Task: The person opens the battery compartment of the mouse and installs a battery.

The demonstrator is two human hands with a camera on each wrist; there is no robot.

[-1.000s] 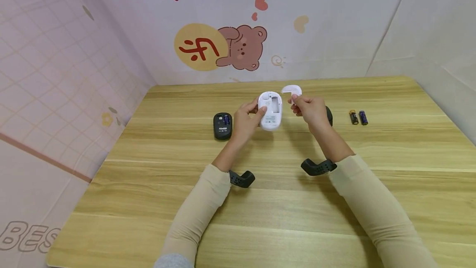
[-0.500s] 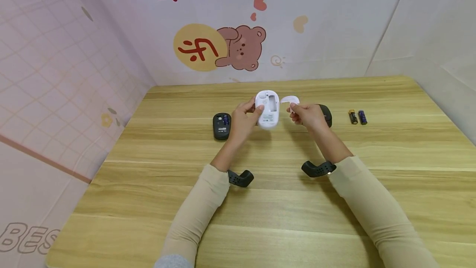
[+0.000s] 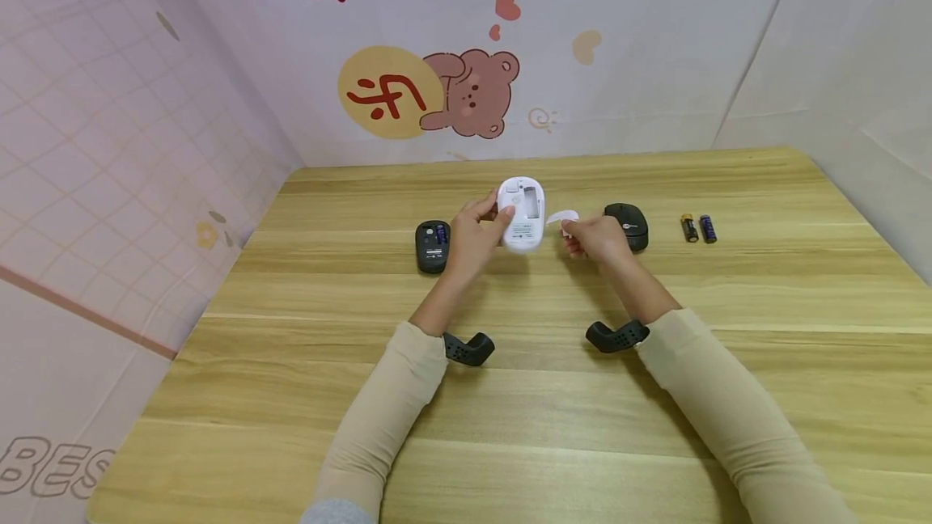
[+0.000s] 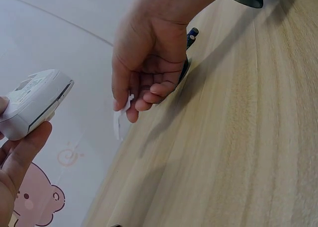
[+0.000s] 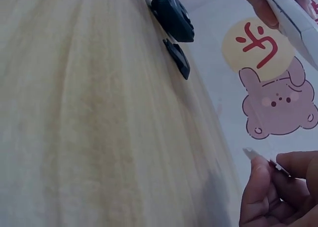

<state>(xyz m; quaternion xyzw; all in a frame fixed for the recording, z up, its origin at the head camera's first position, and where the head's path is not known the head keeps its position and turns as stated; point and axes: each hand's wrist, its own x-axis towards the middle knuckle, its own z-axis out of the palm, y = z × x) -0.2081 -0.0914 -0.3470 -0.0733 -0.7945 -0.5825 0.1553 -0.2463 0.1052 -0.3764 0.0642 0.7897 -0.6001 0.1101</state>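
My left hand [image 3: 476, 234] grips a white computer mouse [image 3: 526, 234], thumb on its underside, which faces me. Its battery slot [image 3: 534, 202] is uncovered and looks empty. Just to the right, my right hand [image 3: 603, 239] pinches the thin white battery cover [image 3: 564, 217] between thumb and fingers, apart from the mouse. The left wrist view shows the cover [image 4: 118, 123] hanging below the right fingertips, with the white mouse [image 4: 35, 100] raised above the table. From the right wrist, the cover [image 5: 252, 153] appears almost edge-on.
A black mouse [image 3: 433, 253] lies underside up at left, a blue battery in its slot. Near it is a small flat black piece [image 5: 177, 59]. Behind my right hand lies another black mouse [image 3: 628, 226]. Two batteries, one black-and-orange [image 3: 689, 228] and one blue [image 3: 709, 229], lie at right.
My right hand has lowered the cover and brought it a little left, uncovering more of the right black mouse. My left hand and the white mouse have shifted slightly left.
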